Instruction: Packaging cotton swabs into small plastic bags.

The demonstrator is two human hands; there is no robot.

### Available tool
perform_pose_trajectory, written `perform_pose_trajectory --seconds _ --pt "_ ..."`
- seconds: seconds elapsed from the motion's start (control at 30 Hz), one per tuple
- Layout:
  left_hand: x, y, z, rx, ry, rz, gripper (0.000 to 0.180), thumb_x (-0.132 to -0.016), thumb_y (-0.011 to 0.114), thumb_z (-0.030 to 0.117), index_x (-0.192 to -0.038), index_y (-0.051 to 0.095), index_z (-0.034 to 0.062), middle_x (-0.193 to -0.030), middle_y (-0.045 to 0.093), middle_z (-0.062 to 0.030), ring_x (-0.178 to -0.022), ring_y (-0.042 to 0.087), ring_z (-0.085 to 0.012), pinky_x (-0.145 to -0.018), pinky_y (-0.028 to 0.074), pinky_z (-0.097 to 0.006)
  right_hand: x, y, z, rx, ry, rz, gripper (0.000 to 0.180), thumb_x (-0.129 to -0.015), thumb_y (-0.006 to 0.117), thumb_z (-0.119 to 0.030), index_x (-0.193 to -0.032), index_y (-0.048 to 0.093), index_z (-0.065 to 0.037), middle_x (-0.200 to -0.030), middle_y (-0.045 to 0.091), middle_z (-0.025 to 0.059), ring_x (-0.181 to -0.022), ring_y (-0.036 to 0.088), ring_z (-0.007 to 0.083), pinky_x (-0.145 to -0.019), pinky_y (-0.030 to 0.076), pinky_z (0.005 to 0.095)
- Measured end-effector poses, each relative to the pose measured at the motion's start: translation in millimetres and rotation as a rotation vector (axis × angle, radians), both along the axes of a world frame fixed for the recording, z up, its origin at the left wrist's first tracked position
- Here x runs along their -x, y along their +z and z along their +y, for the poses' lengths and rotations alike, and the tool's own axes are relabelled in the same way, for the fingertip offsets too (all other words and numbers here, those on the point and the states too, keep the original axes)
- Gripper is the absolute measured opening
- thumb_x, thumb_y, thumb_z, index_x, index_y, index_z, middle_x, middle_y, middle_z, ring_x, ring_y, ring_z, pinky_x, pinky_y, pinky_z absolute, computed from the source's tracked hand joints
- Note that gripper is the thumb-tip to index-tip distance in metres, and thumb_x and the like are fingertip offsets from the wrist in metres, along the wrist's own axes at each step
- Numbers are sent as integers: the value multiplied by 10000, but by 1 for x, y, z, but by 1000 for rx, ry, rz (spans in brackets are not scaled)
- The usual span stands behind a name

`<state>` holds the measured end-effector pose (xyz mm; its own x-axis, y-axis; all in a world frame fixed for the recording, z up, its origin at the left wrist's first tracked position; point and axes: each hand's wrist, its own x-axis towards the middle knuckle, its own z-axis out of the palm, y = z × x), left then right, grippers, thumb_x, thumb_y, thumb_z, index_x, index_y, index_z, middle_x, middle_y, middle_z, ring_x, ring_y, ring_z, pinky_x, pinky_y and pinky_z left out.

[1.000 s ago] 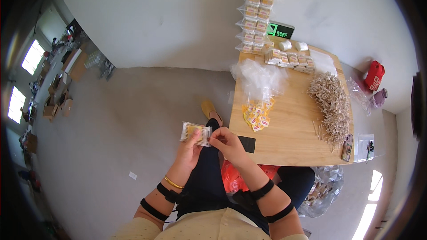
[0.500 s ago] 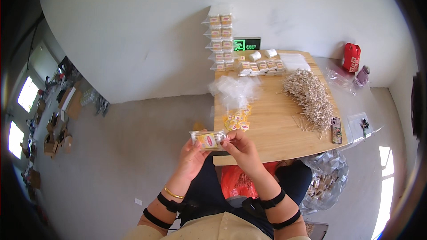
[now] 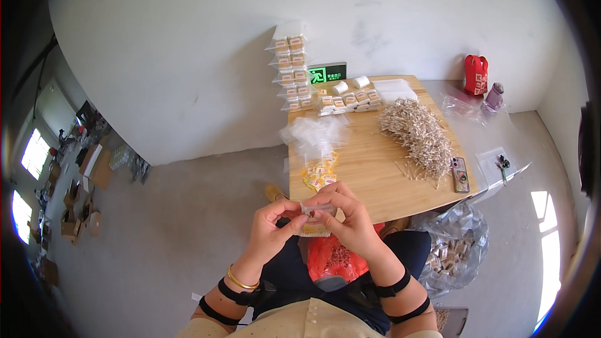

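Both hands are at a small clear packet of cotton swabs [image 3: 316,231], held over my lap by the table's front edge. My left hand [image 3: 273,230] pinches the packet's upper left end between thumb and fingers. The thumb and forefinger of my right hand [image 3: 350,220] are closed on the same upper edge from the other side. My fingers cover much of the packet, so the state of its opening cannot be made out. Beyond my hands lie small yellow-and-white label cards [image 3: 320,173] and a heap of clear plastic bags [image 3: 315,138].
On the wooden table [image 3: 369,169] are loose cotton swabs [image 3: 418,141], filled packets [image 3: 348,101], a tall packet stack [image 3: 290,76] and a phone [image 3: 460,176]. A side surface holds a red bag [image 3: 476,76], purple bottle [image 3: 494,96] and scissors [image 3: 503,164]. Below sits a bag of packets [image 3: 456,250].
The packet has turned from lying label-up to having its end gathered between both hands. My hands have moved slightly lower and closer together. The whole view has shifted a little.
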<state>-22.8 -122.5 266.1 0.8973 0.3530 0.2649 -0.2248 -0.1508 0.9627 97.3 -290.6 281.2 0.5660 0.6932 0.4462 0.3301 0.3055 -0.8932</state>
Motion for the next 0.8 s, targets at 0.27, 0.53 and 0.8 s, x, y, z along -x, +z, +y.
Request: perform_pose_trajectory --seconds 0.27,0.53,0.8 --pt "5 -1 -11 9 -69 -34 209 -980 720 89 -1160 665 -3 -1002 708 -17 -919 660 -87 -837 527 -250 1 12 -9 26 29 -170 248 -898 740 1 -1141 724 -42 -1085 626 89 -1049 615 229 -918 498 331" --pt "5 -14 -25 146 -47 1 225 -1124 490 234 -1215 527 32 -1053 593 1 -956 579 -46 -832 486 -213 4 11 -8 60 -30 -176 232 -871 767 -5 -1090 693 -19 -1086 636 104 -1056 635 257 -915 505 345" --pt "7 -9 -22 159 -98 -34 201 -1119 500 214 -1202 518 32 -1078 606 -8 -980 588 -53 -868 500 -227 5 8 -7 83 -46 -270 219 -866 777 -32 -1066 689 -17 -1086 633 115 -1034 637 286 -907 517 364"
